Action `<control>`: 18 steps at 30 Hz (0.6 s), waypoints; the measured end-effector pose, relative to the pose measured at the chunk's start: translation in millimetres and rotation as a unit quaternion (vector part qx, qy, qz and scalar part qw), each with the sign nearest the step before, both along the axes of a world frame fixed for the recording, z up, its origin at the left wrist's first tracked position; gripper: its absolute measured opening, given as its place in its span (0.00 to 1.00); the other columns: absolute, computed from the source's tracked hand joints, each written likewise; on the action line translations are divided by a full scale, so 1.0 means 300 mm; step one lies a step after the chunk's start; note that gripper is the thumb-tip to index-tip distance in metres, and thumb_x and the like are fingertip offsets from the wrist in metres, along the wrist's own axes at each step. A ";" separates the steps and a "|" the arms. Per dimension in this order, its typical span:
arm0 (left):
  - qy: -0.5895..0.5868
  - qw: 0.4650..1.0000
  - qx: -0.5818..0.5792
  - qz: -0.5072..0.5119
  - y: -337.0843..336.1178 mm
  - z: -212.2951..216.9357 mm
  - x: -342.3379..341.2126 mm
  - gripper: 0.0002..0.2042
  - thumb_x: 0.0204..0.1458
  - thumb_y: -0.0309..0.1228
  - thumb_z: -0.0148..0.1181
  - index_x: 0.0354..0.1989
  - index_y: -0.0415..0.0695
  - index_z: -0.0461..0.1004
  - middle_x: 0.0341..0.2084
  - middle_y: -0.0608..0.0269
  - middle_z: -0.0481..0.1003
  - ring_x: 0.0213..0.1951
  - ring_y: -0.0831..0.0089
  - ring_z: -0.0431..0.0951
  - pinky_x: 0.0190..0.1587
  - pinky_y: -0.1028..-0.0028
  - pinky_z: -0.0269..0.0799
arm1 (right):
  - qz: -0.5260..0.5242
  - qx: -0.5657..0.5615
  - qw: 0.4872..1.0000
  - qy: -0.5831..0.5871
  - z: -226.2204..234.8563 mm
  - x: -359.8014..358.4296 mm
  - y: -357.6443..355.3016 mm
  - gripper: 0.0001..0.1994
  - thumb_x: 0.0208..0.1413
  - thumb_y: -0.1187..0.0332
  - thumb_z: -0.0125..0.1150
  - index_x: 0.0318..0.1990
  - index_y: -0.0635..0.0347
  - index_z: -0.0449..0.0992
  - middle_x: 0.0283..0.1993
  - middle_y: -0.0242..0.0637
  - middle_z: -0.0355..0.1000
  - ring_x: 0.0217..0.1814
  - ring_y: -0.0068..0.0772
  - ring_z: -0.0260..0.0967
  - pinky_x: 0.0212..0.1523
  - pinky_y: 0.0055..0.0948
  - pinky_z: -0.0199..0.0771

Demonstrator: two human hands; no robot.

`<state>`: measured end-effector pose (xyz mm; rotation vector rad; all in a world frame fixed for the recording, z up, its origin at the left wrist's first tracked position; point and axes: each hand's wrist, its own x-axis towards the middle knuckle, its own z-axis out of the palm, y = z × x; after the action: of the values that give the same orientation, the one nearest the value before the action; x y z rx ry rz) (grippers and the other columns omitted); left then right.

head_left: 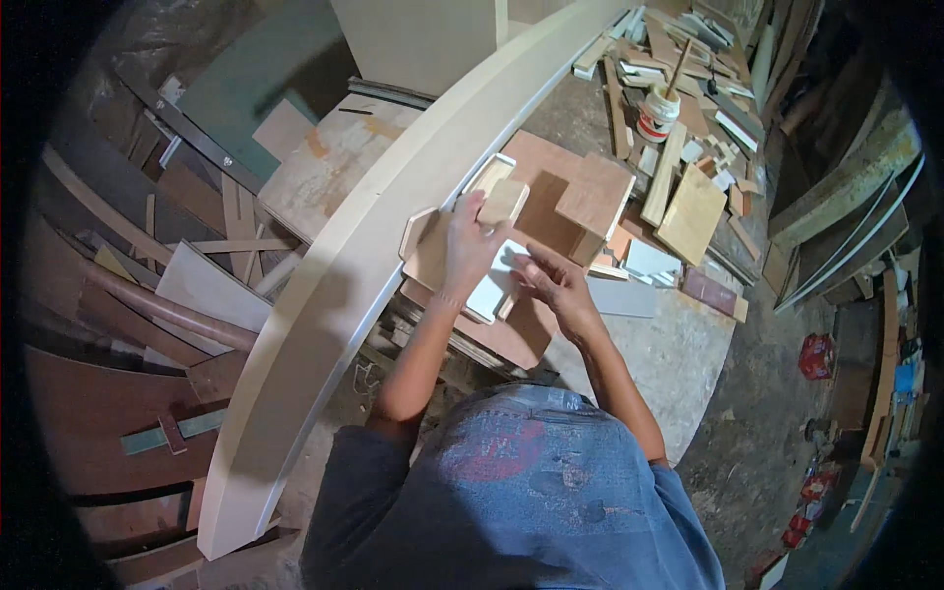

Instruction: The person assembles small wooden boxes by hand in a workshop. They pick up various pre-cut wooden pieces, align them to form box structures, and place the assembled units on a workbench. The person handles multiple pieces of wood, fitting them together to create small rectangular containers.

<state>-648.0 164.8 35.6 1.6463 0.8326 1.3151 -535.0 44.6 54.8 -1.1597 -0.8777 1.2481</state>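
Note:
Over a brown wooden board (pixel 536 157), my left hand (pixel 470 254) is closed with thumb and fingers at a small beige wooden block (pixel 505 200) that has cut corners. Directly below the palm lies a white-faced block (pixel 486 297), partly covered by that hand. My right hand (pixel 556 285) has its fingers curled and pinched together at the white block's right edge; what is between the fingertips is hidden. Another white-edged block (pixel 489 173) sits beyond my left fingers. A cut-cornered piece (pixel 419 232) stands to the left, against the long curved beam.
The long pale curved beam (pixel 324 280) crosses left of my hands. A square brown panel (pixel 596 194) stands raised at the right. Farther off are a white tub (pixel 658 113) with a stick in it and heaped wood offcuts (pixel 693 214). A grey worktop (pixel 678 344) extends rightward.

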 end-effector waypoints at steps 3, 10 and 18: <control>0.239 0.966 0.082 0.061 0.112 0.004 0.085 0.24 0.35 0.29 0.62 0.43 0.32 0.65 0.35 0.43 0.71 0.40 0.59 0.72 0.44 0.70 0.67 | -0.004 -0.024 0.999 0.026 -0.025 0.038 -0.035 0.23 0.53 0.64 0.52 0.54 0.67 0.58 0.45 0.42 0.68 0.43 0.30 0.68 0.43 0.27 0.69; 0.384 0.917 0.107 -0.017 0.215 -0.091 0.183 0.24 0.31 0.31 0.61 0.39 0.32 0.63 0.28 0.39 0.71 0.33 0.47 0.72 0.37 0.61 0.69 | -0.061 -0.046 0.997 -0.005 -0.069 0.114 -0.088 0.21 0.53 0.65 0.52 0.52 0.68 0.61 0.40 0.44 0.70 0.39 0.32 0.70 0.42 0.28 0.71; 0.435 0.897 0.059 -0.046 0.220 0.015 0.077 0.17 0.41 0.36 0.56 0.36 0.36 0.68 0.31 0.47 0.72 0.36 0.56 0.73 0.39 0.65 0.68 | -0.064 -0.093 0.994 0.008 -0.099 0.097 -0.102 0.19 0.53 0.66 0.51 0.50 0.68 0.63 0.38 0.41 0.71 0.40 0.31 0.70 0.41 0.25 0.70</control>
<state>-625.0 230.7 40.2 2.3752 1.1670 0.5122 -506.1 14.0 25.0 -1.3304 -0.6744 1.2525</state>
